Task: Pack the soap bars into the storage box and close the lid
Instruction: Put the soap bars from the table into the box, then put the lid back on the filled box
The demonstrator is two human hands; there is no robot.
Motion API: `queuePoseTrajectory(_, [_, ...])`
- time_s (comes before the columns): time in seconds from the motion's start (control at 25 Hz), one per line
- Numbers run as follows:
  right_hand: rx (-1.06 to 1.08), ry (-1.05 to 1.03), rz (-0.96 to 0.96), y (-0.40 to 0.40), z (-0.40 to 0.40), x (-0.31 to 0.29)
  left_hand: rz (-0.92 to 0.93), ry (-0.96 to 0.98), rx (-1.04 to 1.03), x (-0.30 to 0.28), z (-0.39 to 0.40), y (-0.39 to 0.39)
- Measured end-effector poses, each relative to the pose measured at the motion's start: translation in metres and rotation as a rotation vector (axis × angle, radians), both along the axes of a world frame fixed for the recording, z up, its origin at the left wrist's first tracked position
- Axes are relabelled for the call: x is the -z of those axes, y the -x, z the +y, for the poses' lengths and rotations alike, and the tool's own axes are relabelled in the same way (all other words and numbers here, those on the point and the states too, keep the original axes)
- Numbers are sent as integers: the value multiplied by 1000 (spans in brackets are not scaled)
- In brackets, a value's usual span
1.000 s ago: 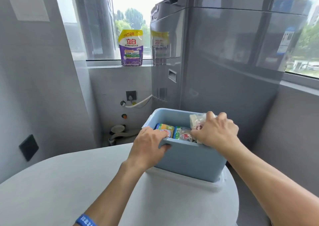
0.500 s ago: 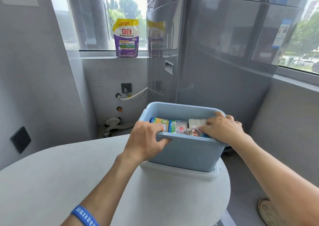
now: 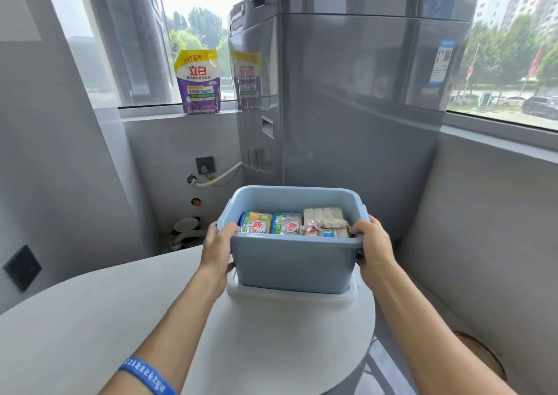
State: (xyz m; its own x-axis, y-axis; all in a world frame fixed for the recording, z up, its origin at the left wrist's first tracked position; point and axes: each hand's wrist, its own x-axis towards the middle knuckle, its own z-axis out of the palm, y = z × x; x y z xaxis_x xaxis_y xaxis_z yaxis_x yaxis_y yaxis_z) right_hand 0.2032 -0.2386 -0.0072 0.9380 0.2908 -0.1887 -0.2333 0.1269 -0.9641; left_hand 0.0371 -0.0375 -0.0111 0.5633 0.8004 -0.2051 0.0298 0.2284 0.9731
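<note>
A light blue storage box [image 3: 294, 266] stands open at the far right end of the white table, resting on its white lid [image 3: 290, 299]. Inside lie wrapped soap bars: a yellow-green pack [image 3: 256, 222], a blue-white pack [image 3: 287, 223] and a clear bag of pale bars [image 3: 324, 218]. My left hand [image 3: 218, 248] grips the box's left rim, thumb hooked over the edge. My right hand [image 3: 372, 243] grips the right rim and side.
The rounded white table [image 3: 120, 319] ends just right of the box. A tall grey washing machine [image 3: 347, 93] stands close behind. A purple and yellow detergent pouch [image 3: 197, 82] sits on the windowsill. Grey walls close in on the left and right.
My right hand came out of the box, where it lay on the soap bars, and took hold of the right rim. My left hand shifted from the front rim to the left side.
</note>
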Motion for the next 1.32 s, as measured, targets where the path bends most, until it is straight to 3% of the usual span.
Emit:
queuePoseTrajectory(0.24, [-48, -56, -107, 15, 6, -19, -103, -4, -76, -21, -1, 18])
queuePoseTrajectory(0.48, [-190, -149, -249, 69, 60, -40, -123, -132, -256, -49, 25, 106])
queuePoseTrajectory(0.84, [-426, -43, -122, 151, 129, -14, -14, -61, -425, -19, 45, 220])
queuePoseTrajectory(1.08, [-479, 13, -95, 153, 164, 6, 13, -30, -428, 2, 67, 231])
queuePoseTrajectory(1.32, [-405, 53, -105, 137, 174, 14, 82, -67, -313, 10, 82, 221])
